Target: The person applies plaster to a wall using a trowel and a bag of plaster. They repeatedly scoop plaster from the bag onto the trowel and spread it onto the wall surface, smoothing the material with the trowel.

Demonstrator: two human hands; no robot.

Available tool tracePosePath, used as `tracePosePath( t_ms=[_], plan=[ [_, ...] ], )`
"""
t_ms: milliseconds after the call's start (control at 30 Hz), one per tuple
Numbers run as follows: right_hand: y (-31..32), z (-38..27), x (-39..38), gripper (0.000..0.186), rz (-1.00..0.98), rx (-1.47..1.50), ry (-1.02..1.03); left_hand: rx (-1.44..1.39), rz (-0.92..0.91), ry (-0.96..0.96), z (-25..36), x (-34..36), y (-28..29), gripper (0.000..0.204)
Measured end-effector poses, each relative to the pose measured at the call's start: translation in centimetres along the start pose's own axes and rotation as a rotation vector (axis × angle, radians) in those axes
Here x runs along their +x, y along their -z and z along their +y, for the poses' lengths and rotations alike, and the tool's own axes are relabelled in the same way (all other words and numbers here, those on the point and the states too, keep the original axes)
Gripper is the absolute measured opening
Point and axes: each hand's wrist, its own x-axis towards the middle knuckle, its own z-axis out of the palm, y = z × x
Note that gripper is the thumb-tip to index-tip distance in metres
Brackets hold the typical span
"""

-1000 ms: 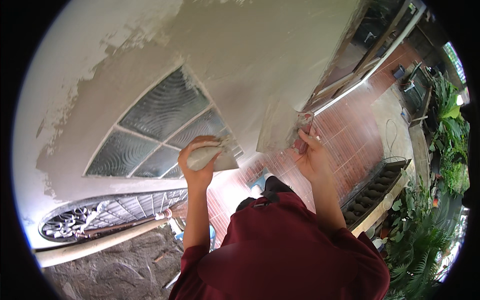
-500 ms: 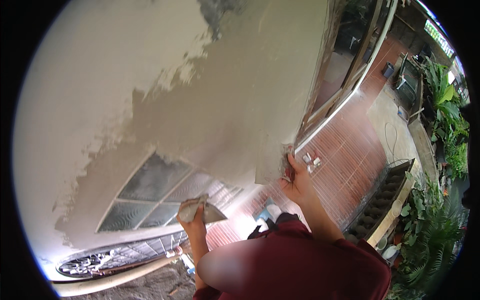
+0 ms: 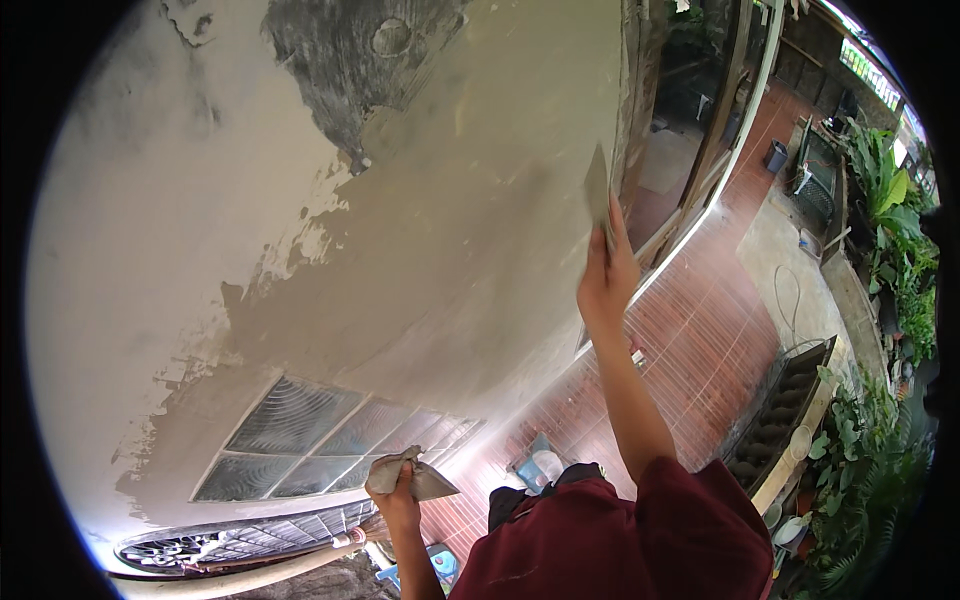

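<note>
My right hand (image 3: 608, 275) is raised and closed on a flat plastering trowel (image 3: 598, 185). Its thin blade is seen nearly edge-on, close to the wall beside the door frame; whether it touches cannot be told. Lower down, my left hand (image 3: 398, 500) grips a putty knife (image 3: 432, 484) with a triangular grey blade, smeared with a lump of plaster (image 3: 392, 474). The wall (image 3: 430, 240) carries a broad coat of damp grey-beige plaster. A dark bare patch (image 3: 345, 70) shows higher up, and a paler area (image 3: 150, 210) lies to the left.
A paned window (image 3: 310, 435) is set in the wall behind my left hand. The wooden door frame (image 3: 690, 190) borders the plaster on the right. Red tiles (image 3: 700, 330) cover the floor, with a bucket (image 3: 545, 465) below and a planter trough (image 3: 785, 415) and plants (image 3: 885, 210) at the right.
My right hand has moved up along the wall's right edge, and the trowel has turned from face-on to nearly edge-on. My left hand has barely shifted. More of the dark patch shows.
</note>
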Motion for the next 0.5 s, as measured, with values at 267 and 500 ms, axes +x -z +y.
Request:
tracePosePath(
  t_ms=[267,500],
  plan=[
    [-10.5,1.6,5.9,0.064,0.120,-0.147,0.355,-0.009,0.006,-0.034,0.2,0.8,-0.1,0.017],
    [-10.1,-1.6,-6.1,0.056,-0.163,0.042,0.455,-0.082,0.048,0.030,-0.3,2.0,-0.5,0.013]
  ],
)
